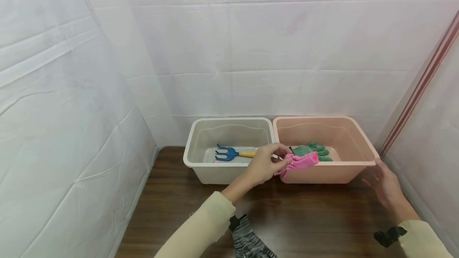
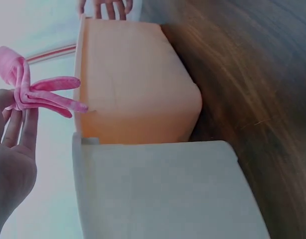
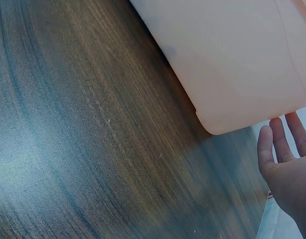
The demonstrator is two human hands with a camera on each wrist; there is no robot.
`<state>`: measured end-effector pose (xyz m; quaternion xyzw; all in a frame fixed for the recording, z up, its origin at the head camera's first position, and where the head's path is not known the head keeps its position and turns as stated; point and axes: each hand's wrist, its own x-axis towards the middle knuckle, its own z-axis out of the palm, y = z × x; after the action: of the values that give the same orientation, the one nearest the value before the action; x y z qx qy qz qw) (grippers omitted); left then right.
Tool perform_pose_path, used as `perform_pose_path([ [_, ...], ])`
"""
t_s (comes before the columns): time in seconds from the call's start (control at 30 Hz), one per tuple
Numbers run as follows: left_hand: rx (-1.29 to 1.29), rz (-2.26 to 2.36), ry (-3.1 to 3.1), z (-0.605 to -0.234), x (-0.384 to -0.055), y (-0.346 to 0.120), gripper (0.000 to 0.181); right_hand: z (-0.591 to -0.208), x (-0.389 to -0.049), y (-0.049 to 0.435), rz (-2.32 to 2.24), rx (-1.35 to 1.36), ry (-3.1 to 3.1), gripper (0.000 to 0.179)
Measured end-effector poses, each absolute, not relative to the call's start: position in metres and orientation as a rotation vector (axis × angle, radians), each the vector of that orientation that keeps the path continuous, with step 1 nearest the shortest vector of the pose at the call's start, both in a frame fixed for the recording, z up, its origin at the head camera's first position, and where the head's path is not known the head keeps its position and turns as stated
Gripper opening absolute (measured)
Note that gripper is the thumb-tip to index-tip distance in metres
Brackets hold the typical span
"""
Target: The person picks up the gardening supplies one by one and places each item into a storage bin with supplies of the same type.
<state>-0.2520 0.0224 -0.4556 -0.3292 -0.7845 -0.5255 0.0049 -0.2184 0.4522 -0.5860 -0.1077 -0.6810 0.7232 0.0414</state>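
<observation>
Between its thumb and fingers my left hand [image 1: 266, 163] pinches a pink glove [image 1: 302, 161], close to the front rim of the peach bin [image 1: 322, 173]. In the left wrist view the fingers of the pink glove [image 2: 56, 94] hang loose beside the bin's rim. My right hand [image 1: 387, 184] is at the right front corner of the peach bin, its fingers fairly straight and right at the bin's side in the right wrist view. A green glove [image 1: 312, 149] lies inside the peach bin, partly hidden by the pink one.
A grey-white bin [image 1: 215, 174] stands left of the peach one, holding a blue hand fork [image 1: 229, 153] with a yellow handle. A grey-black knit glove [image 1: 249, 240] lies on the dark wooden table [image 1: 172, 210] in front. White sheeting [image 1: 233, 51] encloses the back and sides.
</observation>
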Motion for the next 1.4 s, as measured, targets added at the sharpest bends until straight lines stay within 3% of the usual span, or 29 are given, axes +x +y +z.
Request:
perform_pose_path([
  [0.87,-0.969,-1.609,-2.305,-0.432,-0.282,0.034,0.016,-0.587,-0.218,0.447,2.226,-0.272,-2.059,0.07],
  [1.4,-0.858,-1.757,-2.241,-0.435,-0.29,0.057,0.015,-0.587,-0.22,0.445,2.159,-0.371,-2.146,0.071],
])
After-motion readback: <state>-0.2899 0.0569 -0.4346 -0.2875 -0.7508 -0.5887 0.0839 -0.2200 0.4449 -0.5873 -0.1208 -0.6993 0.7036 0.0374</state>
